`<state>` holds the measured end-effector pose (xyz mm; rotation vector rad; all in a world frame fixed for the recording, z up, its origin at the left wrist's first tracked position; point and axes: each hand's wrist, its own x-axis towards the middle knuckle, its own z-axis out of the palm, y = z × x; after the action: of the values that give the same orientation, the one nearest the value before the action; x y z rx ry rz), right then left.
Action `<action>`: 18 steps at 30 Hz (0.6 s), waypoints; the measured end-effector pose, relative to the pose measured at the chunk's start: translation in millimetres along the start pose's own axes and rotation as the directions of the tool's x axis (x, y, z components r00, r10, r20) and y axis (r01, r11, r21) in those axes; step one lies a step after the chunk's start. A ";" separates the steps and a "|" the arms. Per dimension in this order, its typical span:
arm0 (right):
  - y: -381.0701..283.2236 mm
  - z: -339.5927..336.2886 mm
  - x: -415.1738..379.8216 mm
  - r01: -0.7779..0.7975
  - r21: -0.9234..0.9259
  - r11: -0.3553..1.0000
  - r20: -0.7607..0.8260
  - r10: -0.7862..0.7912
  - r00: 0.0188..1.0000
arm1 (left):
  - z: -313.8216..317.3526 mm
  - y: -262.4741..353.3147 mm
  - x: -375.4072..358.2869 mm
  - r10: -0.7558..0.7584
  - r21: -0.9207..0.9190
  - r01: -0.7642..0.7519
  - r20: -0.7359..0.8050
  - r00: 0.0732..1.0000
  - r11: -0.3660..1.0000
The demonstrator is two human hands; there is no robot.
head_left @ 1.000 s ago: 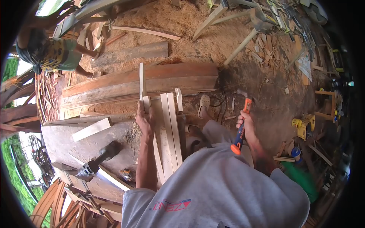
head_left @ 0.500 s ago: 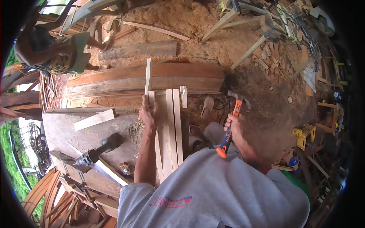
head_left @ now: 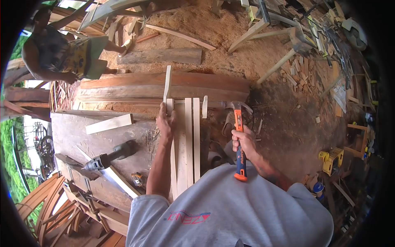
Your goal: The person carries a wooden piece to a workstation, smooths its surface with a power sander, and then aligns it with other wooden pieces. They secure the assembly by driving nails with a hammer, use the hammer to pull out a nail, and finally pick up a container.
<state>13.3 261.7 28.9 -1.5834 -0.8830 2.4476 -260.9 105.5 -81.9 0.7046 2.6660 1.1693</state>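
Note:
My left hand [head_left: 166,124] is closed around the far end of a pale wooden rail at the left side of a narrow wooden assembly. Beside its fingers, a thin strip [head_left: 168,82] sticks out past that end. Two long pale slats [head_left: 189,142] run side by side toward my shirt. At the assembly's right far corner is a short shaped wood piece [head_left: 205,107]. My right hand [head_left: 245,142] grips a claw hammer [head_left: 241,162] with an orange and dark blue handle. The hammer's head is to the right of the short piece, apart from it.
A cordless drill [head_left: 109,158], a pale board [head_left: 109,124] and a small battery-like item [head_left: 137,178] lie on the workbench [head_left: 68,131]. Thick planks [head_left: 135,88] lie beyond. Another person [head_left: 66,53] stands at upper left. A yellow tool [head_left: 331,160] sits at right.
The hammer in my right hand has swung left, its head now closer to the assembly. My left hand keeps its hold. The other person's arm has come down, and the view has shifted slightly.

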 end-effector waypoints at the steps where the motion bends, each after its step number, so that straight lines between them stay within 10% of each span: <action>1: 0.4 -5.9 2.7 -0.008 0.028 1.000 0.002 0.008 1.000 | 0.6 -3.7 0.2 0.046 0.022 -0.045 -0.019 0.999 0.999; 8: 3.8 -16.4 14.7 0.173 0.120 0.978 -0.235 -0.141 0.962 | -2.4 3.2 -1.1 0.036 -0.057 -0.036 0.003 0.999 0.998; 12: 4.5 3.3 7.1 0.100 -0.031 0.994 0.027 -0.099 0.995 | -6.9 5.9 -1.4 0.005 -0.154 -0.001 0.028 1.000 0.988; 18: 4.2 -16.4 15.1 0.150 0.110 0.983 -0.174 -0.129 0.976 | -2.7 -12.9 -4.0 0.082 -0.128 -0.079 0.022 0.996 0.989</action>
<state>21.5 270.8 9.7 -1.5968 -0.7736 2.1930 -262.9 94.2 -89.6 0.8062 2.5356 1.3268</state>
